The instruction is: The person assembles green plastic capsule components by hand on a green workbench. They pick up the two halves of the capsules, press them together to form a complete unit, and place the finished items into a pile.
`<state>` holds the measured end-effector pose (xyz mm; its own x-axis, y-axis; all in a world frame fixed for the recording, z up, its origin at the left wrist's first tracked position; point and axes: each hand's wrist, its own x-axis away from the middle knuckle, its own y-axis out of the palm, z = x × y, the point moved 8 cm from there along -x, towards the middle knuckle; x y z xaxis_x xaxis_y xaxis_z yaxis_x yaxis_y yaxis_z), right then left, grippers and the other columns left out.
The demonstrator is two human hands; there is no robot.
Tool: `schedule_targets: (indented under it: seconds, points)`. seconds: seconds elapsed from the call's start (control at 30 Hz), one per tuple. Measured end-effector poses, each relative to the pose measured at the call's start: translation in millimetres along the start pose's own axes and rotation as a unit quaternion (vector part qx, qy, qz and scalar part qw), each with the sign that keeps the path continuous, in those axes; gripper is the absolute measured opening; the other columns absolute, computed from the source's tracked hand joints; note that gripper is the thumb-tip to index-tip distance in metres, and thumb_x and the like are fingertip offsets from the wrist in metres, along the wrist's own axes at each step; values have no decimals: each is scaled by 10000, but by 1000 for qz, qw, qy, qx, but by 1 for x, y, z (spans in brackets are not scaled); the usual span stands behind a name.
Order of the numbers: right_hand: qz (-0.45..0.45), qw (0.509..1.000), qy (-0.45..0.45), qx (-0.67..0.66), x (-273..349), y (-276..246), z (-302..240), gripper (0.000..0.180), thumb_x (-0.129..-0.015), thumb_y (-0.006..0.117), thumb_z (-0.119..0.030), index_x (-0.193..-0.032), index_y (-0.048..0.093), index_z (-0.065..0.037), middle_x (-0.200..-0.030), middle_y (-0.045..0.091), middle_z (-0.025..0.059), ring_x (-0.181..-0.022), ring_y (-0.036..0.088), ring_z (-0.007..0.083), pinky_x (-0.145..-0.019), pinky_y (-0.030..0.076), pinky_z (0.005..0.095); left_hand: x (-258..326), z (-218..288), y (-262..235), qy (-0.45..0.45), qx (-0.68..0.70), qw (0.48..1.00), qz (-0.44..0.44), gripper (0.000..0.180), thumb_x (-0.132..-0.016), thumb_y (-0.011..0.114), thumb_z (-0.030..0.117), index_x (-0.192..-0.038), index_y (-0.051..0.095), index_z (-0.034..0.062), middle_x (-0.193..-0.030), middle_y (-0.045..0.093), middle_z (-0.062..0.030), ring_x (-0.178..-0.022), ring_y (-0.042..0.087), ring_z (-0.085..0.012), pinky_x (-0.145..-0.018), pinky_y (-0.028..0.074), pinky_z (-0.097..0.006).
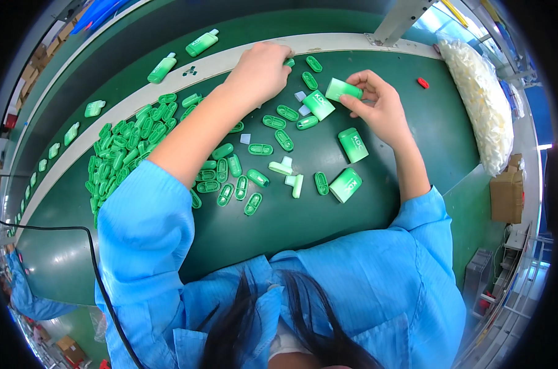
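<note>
My right hand [382, 109] pinches a light-green rectangular casing [342, 90] between thumb and fingers, above the bench. Up at the far side, my left hand [259, 72] has its fingertips closed on a small green oval cap [289, 62], mostly hidden by the fingers. Between the hands lies another green casing [319, 105], with a small pale square piece [304, 110] beside it. Two more casings [353, 145] rest nearer to me on the right. Loose green oval caps [284, 139] are scattered about, and two pale-green mouthpiece parts [295, 184] lie in the middle.
A big heap of green oval caps [128, 144] covers the bench's left. Beyond the pale curved rail [223, 63], assembled green devices [162, 67] lie in a line on the belt. A clear bag of whitish parts [479, 101] lies at the right edge, near a small red piece [423, 83].
</note>
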<state>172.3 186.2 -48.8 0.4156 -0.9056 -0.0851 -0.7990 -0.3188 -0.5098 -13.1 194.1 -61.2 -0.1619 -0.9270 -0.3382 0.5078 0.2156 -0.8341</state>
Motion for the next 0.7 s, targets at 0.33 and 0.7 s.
schedule_targets:
  seconds: [0.33,0.7]
  points:
    - [-155,986,-54,-32,-39,85,-55,368,-752,659,7,-1099,540,34,-952,598,50,-772,577,66,-693,483,205,84,-24,-41,-111,320,941,-10,356,-810,634,97,-1154,581,20,-985,615,-34,-810,584,-116,-781,473,-274]
    - [-96,988,-75,-94,-41,75,-65,382,-770,651,-26,-1134,541,12,-986,602,63,-830,565,70,-747,476,218,86,-31,-47,-146,401,903,47,547,-803,628,39,-1318,451,87,-1000,538,-54,-830,562,-88,-739,481,-235]
